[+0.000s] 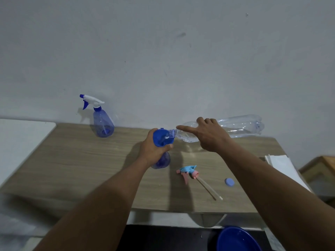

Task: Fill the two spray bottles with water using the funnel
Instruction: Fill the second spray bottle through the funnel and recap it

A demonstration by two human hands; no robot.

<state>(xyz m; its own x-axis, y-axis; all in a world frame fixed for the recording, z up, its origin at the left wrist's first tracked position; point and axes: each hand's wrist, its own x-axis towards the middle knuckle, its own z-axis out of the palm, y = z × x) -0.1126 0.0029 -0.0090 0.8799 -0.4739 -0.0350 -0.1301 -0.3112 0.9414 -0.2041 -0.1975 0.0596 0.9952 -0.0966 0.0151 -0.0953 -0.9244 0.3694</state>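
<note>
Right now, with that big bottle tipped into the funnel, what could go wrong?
The funnel could overflow onto the table if the clear bottle pours too fast. The right hand holds that long bottle near its neck, so it might swing. The sprayer head lies close by and could get wet.

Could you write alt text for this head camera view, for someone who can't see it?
The right hand tips a clear water bottle into a blue funnel on a spray bottle steadied by the left hand. A second spray bottle stands behind.

Our left hand (154, 149) grips funnel (163, 137) on open spray bottle (162, 161); right hand (208, 135) tips clear water bottle (235, 126) into it.
</note>
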